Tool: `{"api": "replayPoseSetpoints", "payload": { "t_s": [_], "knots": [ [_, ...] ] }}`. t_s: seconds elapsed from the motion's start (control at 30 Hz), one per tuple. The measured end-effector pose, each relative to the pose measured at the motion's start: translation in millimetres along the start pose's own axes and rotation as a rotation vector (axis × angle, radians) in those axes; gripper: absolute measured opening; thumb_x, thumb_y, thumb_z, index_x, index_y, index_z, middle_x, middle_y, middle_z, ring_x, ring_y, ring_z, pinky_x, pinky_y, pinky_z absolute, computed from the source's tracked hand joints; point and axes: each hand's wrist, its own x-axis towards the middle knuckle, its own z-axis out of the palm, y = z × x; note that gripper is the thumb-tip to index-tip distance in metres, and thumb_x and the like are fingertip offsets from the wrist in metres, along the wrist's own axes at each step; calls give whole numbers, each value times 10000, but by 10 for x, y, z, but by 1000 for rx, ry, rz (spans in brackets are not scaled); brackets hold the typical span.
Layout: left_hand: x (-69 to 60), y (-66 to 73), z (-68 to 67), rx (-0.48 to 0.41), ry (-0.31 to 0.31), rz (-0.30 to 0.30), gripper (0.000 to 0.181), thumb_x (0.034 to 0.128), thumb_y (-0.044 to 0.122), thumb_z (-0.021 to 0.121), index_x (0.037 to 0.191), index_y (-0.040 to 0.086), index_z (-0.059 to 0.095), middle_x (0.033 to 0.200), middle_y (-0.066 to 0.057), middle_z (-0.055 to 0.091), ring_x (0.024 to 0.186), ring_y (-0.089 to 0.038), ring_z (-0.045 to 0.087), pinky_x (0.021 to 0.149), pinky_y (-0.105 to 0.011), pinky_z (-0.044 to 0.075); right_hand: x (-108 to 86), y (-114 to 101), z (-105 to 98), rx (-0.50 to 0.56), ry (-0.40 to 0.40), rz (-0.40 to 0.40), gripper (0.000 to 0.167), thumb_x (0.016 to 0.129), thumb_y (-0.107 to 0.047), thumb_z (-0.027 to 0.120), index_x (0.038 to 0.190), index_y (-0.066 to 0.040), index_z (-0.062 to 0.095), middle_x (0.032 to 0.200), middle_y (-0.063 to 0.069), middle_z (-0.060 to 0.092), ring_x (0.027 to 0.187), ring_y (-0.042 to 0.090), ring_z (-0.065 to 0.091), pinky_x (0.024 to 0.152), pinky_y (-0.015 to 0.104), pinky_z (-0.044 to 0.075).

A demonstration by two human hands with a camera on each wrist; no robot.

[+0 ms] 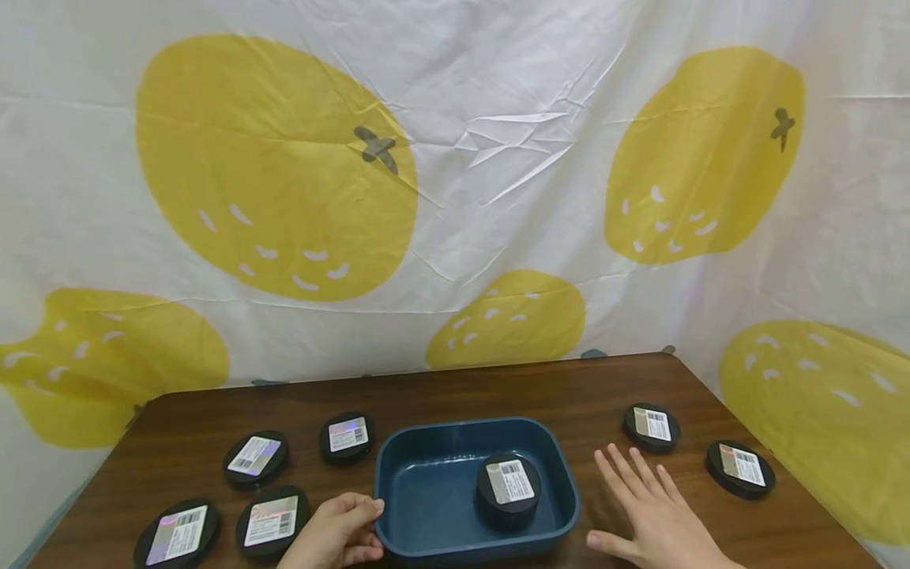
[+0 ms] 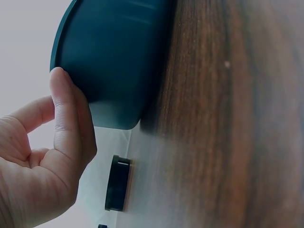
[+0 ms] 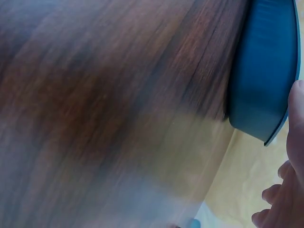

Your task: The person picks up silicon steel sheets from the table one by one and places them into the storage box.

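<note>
A dark blue rectangular tray (image 1: 434, 506) stands at the front middle of the table. Inside it, towards the right, lies a round black container (image 1: 506, 498) with a white barcode label on top; it looks taller than the others. My left hand (image 1: 334, 531) pinches the tray's left rim, thumb on top, as the left wrist view also shows. Right of the tray, my right hand (image 1: 654, 510) is spread, its fingers straight and holding nothing. In the right wrist view the thumb (image 3: 296, 114) appears near the tray's wall; whether it touches is unclear.
Several flat black labelled discs lie left of the tray, the nearest disc (image 1: 272, 523) beside my left hand. Beyond my right hand lie two more, a back disc (image 1: 652, 428) and a right disc (image 1: 741, 469). A lemon-print cloth (image 1: 498, 197) hangs behind the wooden table (image 1: 569, 387).
</note>
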Motion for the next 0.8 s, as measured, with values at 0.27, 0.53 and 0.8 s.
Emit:
{"api": "replayPoseSetpoints", "payload": {
  "t_s": [0.27,0.53,0.8],
  "knots": [
    [6,-9,2,-7,-2,5,93,914,127,535,893,39,517,703,-36,527,602,-89,566,594,-208,537,-24,45,15,-20,27,-11,941,742,-697,564,1431,-96,343,1476,181,302,1330,440,260,1021,635,217],
    [19,-7,-24,-17,-10,1,100,915,147,543,890,52,525,705,-25,539,609,-83,573,601,-209,538,-29,59,1,31,-16,36,951,726,-697,582,1442,-125,331,1488,201,264,1345,450,209,1024,652,183],
    [13,-16,-22,-18,-17,-8,109,912,154,548,895,49,523,696,-25,543,611,-86,577,605,-212,539,-67,135,26,-2,-36,38,969,732,-719,551,1449,-113,312,1483,220,259,1333,466,220,1019,664,183]
  ]
}}
